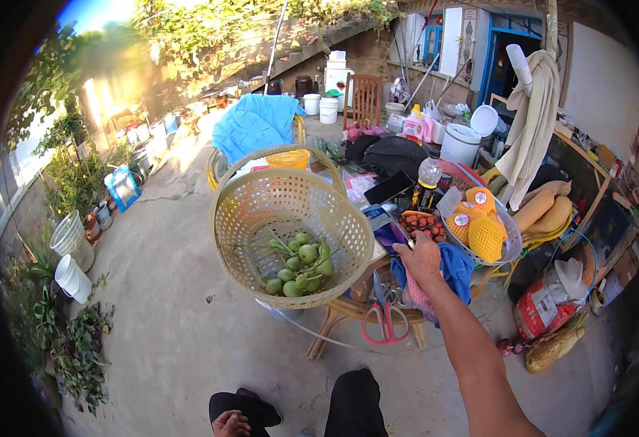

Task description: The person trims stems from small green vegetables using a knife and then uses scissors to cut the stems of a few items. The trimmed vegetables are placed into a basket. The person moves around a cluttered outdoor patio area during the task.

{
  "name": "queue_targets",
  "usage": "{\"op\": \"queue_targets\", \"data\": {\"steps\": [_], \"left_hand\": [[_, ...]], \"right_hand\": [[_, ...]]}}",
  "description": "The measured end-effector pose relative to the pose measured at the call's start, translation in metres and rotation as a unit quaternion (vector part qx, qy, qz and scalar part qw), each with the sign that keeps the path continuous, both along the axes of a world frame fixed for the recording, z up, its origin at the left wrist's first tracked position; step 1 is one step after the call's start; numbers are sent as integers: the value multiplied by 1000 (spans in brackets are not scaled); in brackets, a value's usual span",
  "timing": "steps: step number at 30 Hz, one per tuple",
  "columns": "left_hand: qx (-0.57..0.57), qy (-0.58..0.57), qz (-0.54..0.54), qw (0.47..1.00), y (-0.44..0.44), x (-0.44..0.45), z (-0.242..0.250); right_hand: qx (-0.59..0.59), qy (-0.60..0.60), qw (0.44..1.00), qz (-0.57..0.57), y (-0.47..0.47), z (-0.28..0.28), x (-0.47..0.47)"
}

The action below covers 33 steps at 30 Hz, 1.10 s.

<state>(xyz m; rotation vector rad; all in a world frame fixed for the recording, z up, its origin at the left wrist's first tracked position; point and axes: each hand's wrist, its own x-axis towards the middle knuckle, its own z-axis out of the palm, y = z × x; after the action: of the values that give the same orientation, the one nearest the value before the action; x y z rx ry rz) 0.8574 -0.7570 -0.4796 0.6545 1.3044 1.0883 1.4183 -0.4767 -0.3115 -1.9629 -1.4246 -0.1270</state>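
Observation:
My right hand (420, 257) reaches over the front of a glass-topped table, its fingertips by a small pale item (410, 242) at the edge of a purple packet (389, 232). Whether the fingers grip that item is unclear. Below the wrist lie a blue cloth (456, 270) and red-handled scissors (384, 319). Low in the picture, my left hand (232, 424) rests by my dark-trousered leg, fingers curled, partly cut off by the frame. Left of the right hand stands a perforated plastic basket (292, 188) with a hoop handle, containing several round green fruits (297, 265) on stems.
Beside the right hand are small red fruits (423, 225) and a bowl (510, 243) of fruits in yellow foam nets (485, 237). A drink bottle (427, 180) and a black phone (389, 187) sit behind. Squashes (548, 213) lie right; buckets (73, 278) stand left on concrete.

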Motion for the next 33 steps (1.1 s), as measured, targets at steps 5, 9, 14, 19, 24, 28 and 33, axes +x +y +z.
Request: {"op": "queue_targets", "data": {"steps": [5, 9, 14, 19, 24, 28, 33], "left_hand": [[2, -13, 6, 1000, -3, -2, -2], [-2, -15, 11, 1000, -7, -10, -1], [19, -43, 21, 999, -12, -17, -5], [21, -50, 30, 998, -14, -21, -10], [37, -92, 39, 994, -11, -28, -18], [39, -105, 38, 993, -13, -35, -29], [28, -130, 41, 990, -20, -43, -35]], "right_hand": [[7, -38, 999, -27, -9, -3, -13], [22, -73, 995, -63, -15, -4, -21], [18, -126, 991, -38, -26, 5, -21], [-40, -175, 983, -44, -55, 14, -22], [-74, -168, 983, -12, -89, 2, -30], [-45, -216, 975, -19, -102, -13, -39], [-7, -233, 972, -27, -102, -20, -43]]}}
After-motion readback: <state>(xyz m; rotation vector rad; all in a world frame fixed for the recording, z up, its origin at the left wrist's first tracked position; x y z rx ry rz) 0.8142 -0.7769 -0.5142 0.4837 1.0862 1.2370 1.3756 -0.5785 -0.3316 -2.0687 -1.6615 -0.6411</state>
